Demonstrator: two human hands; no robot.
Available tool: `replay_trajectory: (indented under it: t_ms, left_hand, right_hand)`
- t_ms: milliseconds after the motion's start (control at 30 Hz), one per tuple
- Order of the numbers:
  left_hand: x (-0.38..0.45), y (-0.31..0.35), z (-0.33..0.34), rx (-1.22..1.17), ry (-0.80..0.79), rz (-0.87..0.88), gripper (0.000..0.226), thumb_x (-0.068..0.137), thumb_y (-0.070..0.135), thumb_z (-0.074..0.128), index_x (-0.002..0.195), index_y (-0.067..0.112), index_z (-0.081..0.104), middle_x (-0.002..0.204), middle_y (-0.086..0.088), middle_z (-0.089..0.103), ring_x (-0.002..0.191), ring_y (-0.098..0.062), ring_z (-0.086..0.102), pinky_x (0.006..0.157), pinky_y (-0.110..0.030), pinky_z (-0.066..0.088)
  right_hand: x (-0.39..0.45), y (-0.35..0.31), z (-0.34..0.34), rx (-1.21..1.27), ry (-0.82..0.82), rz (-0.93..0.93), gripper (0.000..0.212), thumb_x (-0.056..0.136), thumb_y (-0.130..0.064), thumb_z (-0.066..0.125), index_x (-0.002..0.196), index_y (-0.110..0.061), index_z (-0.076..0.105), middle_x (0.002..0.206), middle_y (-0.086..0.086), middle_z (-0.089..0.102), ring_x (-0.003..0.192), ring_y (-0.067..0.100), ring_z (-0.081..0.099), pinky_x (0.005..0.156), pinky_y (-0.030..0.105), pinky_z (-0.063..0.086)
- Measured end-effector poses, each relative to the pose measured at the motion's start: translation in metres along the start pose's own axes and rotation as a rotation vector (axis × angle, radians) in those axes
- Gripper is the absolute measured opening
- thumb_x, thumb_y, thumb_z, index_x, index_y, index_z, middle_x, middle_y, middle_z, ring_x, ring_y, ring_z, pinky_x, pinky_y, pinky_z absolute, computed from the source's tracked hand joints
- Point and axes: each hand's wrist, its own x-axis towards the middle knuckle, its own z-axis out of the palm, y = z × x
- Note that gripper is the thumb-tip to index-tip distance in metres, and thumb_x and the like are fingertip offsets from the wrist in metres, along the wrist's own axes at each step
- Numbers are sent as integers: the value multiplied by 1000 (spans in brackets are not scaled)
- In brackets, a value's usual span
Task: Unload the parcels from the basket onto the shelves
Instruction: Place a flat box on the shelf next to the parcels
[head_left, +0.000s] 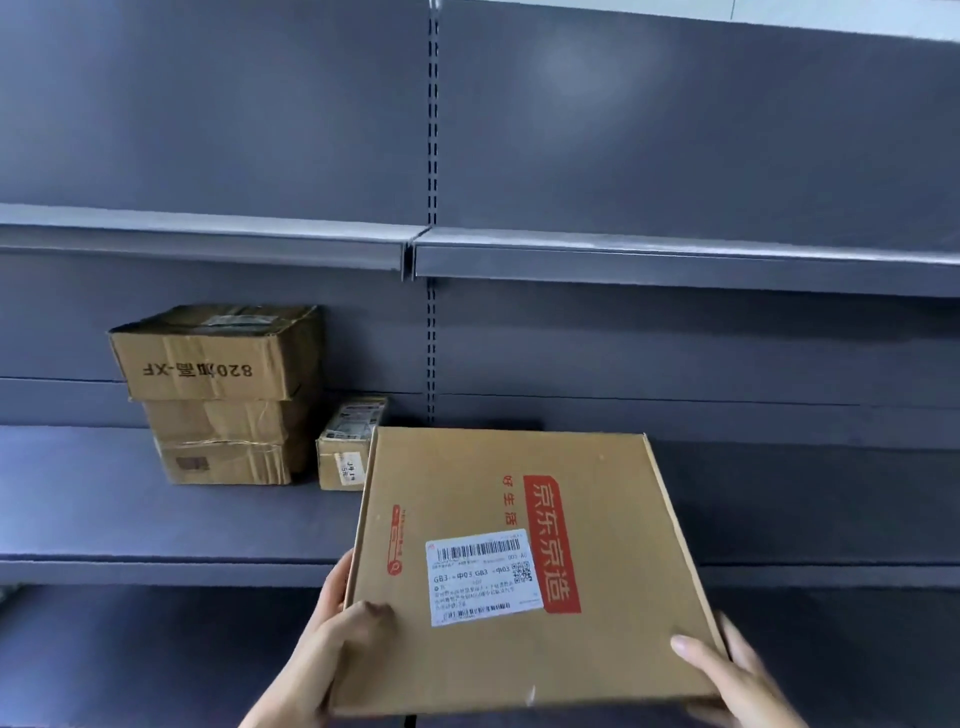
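I hold a flat brown cardboard parcel (519, 561) with a red printed band and a white shipping label in front of the middle shelf (156, 519). My left hand (337, 639) grips its near left corner, thumb on top. My right hand (727, 675) grips its near right corner, thumb on the top face. The parcel's far edge reaches over the shelf; whether it touches the shelf is hidden. On that shelf, to the left, stands a stack of three brown boxes (223, 395), with a small taped box (348, 452) beside it. The basket is out of view.
Dark grey metal shelving fills the view. An upper shelf (675, 260) runs across above, with a slotted upright (432, 130) between the two bays. The right part of the middle shelf (805, 509) is bare. A lower shelf lies in shadow at the bottom left.
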Motion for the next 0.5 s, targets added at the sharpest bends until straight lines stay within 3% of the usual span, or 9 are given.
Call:
replay_trajectory:
  t_ms: [67, 167, 233, 367, 500]
  left_hand:
    - [13, 14, 5, -43, 41, -33, 89, 49, 20, 69, 134, 16, 44, 121, -13, 63, 109, -31, 61, 77, -35, 51]
    - [21, 15, 15, -68, 87, -47, 68, 67, 11, 64, 130, 30, 47, 119, -8, 65, 109, -31, 59, 80, -39, 50]
    - [29, 11, 16, -88, 107, -91, 51, 79, 9, 57, 119, 41, 52, 108, 0, 70, 101, -26, 63, 71, -35, 51]
    - [45, 23, 24, -103, 139, -116, 49, 82, 9, 52, 119, 40, 51, 111, -4, 67, 100, -30, 61, 69, -36, 50]
    - [73, 36, 31, -76, 152, -138, 45, 81, 7, 49, 114, 38, 56, 105, -7, 69, 90, -31, 62, 62, -34, 50]
  right_hand:
    - [17, -5, -4, -2, -7, 55, 29, 83, -17, 66, 109, -26, 57, 112, 0, 64, 109, 26, 56, 87, 49, 49]
    - [48, -9, -9, 16, 4, 105, 16, 83, -22, 64, 95, -31, 58, 108, -7, 62, 104, 20, 55, 80, 46, 49]
    - [62, -10, -11, 7, -15, 114, 16, 82, -24, 65, 92, -33, 57, 107, -10, 60, 96, 15, 54, 76, 43, 49]
    - [89, -16, -12, -8, -14, 134, 63, 80, -29, 67, 135, -33, 36, 130, -6, 49, 117, 21, 46, 76, 43, 49]
    - [113, -30, -12, -42, -20, 111, 69, 78, -37, 67, 138, -33, 33, 135, -4, 47, 116, 24, 50, 86, 47, 47]
